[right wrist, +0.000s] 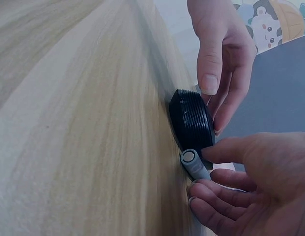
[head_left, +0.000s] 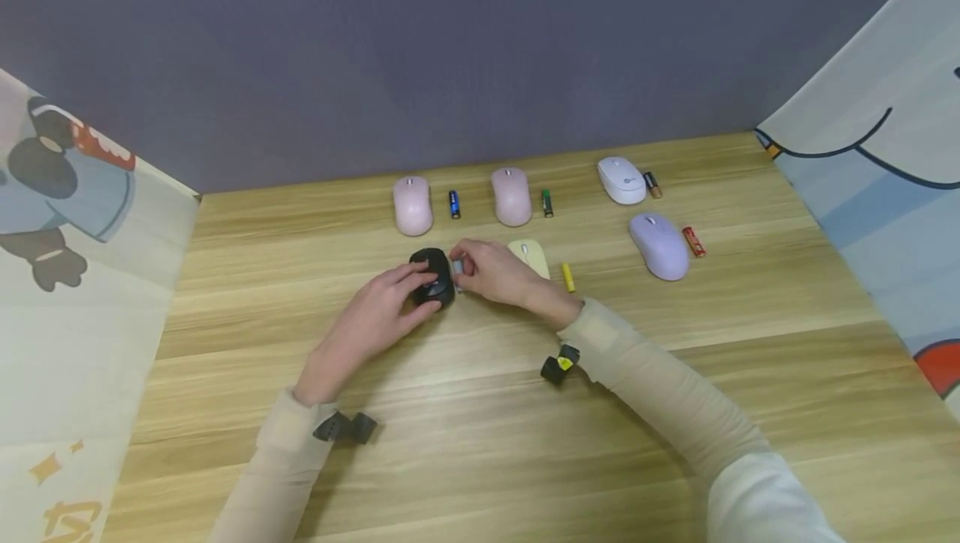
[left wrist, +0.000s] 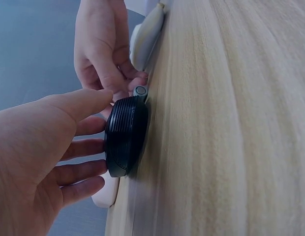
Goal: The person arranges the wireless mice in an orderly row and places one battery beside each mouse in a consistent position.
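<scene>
My left hand (head_left: 375, 310) rests its fingertips on a black computer mouse (head_left: 442, 289), with the thumb close to the mouse's near end. Its fingers look fairly straight in the left wrist view. Close against the mouse's right side is a grey battery (right wrist: 196, 166), one round end showing. My right hand (head_left: 498, 272) pinches this battery with thumb and fingers. In the right wrist view, the right thumb also comes up against the black mouse (right wrist: 189, 118). A pale yellow mouse (head_left: 534, 256) is partly hidden behind the right hand, with a yellow battery (head_left: 568, 277) on its right.
Farther back are two pink mice (head_left: 412, 206), with a blue battery (head_left: 454, 204) and a green battery (head_left: 547, 202) beside them. To the right sit a white mouse (head_left: 622, 180), a black-and-copper battery (head_left: 652, 185), a purple mouse (head_left: 659, 246) and a red battery (head_left: 693, 241). A dark wall (head_left: 480, 52) borders the table's back.
</scene>
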`<control>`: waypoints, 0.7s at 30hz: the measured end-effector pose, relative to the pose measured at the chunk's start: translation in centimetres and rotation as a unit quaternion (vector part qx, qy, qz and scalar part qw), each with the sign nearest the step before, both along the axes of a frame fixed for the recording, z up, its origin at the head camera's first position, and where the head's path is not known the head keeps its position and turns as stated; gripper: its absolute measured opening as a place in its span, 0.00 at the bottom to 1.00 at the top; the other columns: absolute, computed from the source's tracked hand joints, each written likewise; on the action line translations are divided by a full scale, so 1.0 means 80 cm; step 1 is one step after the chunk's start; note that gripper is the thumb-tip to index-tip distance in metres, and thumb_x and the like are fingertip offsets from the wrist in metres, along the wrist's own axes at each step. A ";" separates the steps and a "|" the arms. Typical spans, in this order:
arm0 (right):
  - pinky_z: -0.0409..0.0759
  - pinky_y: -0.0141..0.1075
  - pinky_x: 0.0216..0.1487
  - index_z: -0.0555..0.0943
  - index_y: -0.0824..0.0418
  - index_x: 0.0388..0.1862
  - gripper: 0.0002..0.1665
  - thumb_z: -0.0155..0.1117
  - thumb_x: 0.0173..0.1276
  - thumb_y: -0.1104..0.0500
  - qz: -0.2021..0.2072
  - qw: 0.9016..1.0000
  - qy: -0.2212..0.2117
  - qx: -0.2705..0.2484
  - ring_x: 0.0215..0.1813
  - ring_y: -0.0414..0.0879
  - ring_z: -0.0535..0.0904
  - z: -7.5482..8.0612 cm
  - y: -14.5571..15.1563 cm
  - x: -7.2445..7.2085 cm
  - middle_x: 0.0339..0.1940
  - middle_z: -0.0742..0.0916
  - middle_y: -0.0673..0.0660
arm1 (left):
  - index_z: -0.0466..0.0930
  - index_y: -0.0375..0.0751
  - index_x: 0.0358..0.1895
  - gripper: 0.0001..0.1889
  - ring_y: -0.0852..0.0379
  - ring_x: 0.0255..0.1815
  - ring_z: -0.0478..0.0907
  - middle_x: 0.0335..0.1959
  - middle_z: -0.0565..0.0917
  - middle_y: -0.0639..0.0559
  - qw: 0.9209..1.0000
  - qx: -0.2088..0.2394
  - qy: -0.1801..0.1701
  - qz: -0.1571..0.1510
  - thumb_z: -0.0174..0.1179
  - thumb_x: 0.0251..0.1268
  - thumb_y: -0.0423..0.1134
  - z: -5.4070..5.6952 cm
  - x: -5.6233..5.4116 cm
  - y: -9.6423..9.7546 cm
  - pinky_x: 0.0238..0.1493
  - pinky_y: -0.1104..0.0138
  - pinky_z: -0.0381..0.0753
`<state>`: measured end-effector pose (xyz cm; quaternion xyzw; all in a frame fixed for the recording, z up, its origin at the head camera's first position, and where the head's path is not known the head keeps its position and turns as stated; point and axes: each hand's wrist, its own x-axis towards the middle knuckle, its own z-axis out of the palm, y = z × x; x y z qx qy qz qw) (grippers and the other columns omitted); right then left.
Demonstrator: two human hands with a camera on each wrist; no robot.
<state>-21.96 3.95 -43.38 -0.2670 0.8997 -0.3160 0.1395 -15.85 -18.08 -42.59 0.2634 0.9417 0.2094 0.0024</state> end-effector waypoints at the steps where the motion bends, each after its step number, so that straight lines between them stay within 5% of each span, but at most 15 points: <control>1: 0.82 0.36 0.44 0.79 0.65 0.63 0.23 0.68 0.74 0.57 -0.001 1.000 0.000 -0.001 0.37 0.43 0.80 0.000 0.000 0.000 0.35 0.85 0.52 | 0.81 0.36 0.63 0.25 0.34 0.68 0.76 0.69 0.77 0.34 1.000 0.000 -0.001 0.001 0.68 0.70 0.48 0.000 0.000 0.000 0.70 0.44 0.75; 21: 0.84 0.37 0.45 0.80 0.66 0.62 0.23 0.68 0.74 0.55 -0.010 1.000 0.003 -0.002 0.39 0.44 0.81 0.003 0.002 0.003 0.37 0.86 0.54 | 0.81 0.36 0.63 0.25 0.35 0.67 0.77 0.69 0.77 0.34 1.000 0.001 0.005 0.000 0.68 0.70 0.49 0.000 0.002 0.000 0.70 0.44 0.76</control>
